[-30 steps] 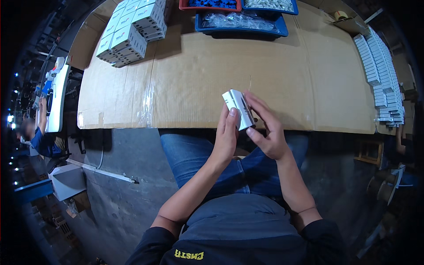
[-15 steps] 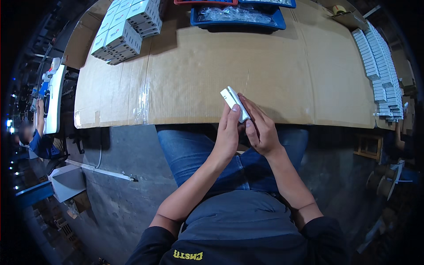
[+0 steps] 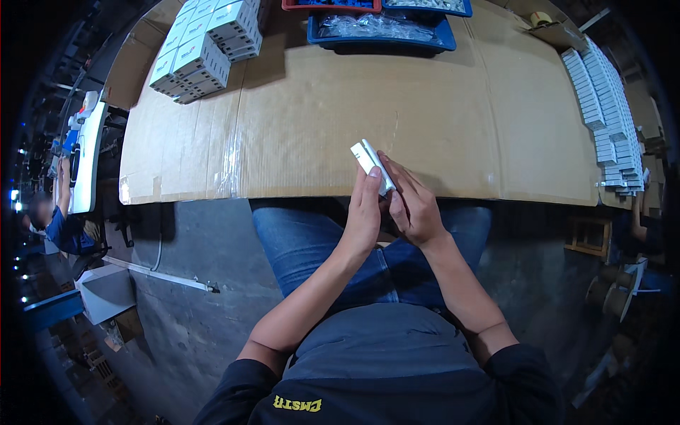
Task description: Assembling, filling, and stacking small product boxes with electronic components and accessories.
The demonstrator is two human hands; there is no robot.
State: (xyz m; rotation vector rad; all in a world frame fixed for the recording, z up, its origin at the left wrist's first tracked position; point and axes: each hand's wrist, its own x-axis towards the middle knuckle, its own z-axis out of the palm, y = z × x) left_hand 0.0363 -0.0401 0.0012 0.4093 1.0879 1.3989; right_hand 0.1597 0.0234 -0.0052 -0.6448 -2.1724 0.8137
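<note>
I hold a small white carton (image 3: 370, 162) with both hands at the near edge of the cardboard-covered table (image 3: 425, 106). My left hand (image 3: 364, 211) grips it from the left side, thumb up along its face. My right hand (image 3: 412, 204) presses on it from the right, fingers over its lower end. The carton tilts up to the left above the table edge.
A stack of white boxes (image 3: 202, 49) stands at the far left of the table. A blue tray (image 3: 382, 30) with clear bags sits at the back. Rows of flat white cartons (image 3: 602, 106) line the right side. Another person (image 3: 53, 212) sits far left.
The carton and both hands have stayed at the table's near edge; the carton has turned so its narrow side faces up, and my right fingers have closed over its lower end.
</note>
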